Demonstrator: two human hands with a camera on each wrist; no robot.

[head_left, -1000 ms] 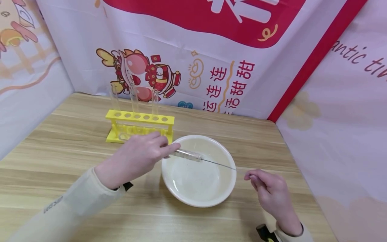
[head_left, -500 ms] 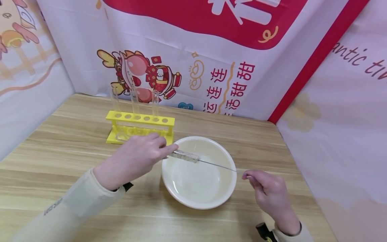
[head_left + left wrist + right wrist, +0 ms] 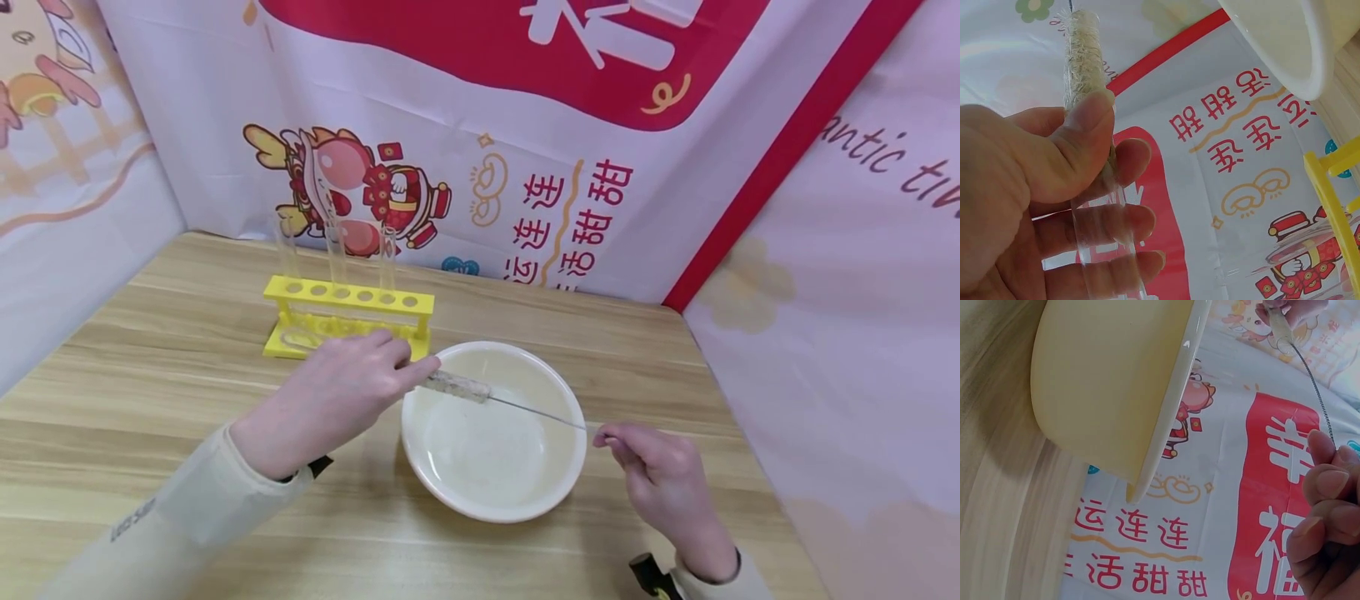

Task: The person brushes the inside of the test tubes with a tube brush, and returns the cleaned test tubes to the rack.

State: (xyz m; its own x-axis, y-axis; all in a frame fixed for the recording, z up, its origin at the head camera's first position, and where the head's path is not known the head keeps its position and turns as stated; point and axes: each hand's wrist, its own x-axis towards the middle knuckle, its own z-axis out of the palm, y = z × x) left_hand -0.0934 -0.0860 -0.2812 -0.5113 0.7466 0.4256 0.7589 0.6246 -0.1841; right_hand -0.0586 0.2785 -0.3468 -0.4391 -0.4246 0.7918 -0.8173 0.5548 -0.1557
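My left hand [image 3: 330,400] grips a clear glass test tube [image 3: 1104,250], thumb on one side and fingers wrapped round the other. Inside the tube's mouth end sits the pale bristle head of a test tube brush [image 3: 1085,62]. The tube slants over the white bowl [image 3: 487,458], its mouth toward my right hand. A thin twisted wire handle [image 3: 536,411] runs from the mouth across the bowl. Right of the bowl, my right hand [image 3: 667,475] pinches the far end of that wire with curled fingers. The left fingers hide part of the tube in the head view.
A yellow test tube rack [image 3: 348,289] stands behind the left hand, with three clear upright tubes [image 3: 335,250] in it. Another clear glass piece [image 3: 300,337] shows low at its front left. Printed cloth walls [image 3: 600,317] border the wooden table [image 3: 187,292] at the back and sides.
My right hand and the wire have shifted slightly left, and the tube's mouth has moved a little left too. Both hands keep their holds.
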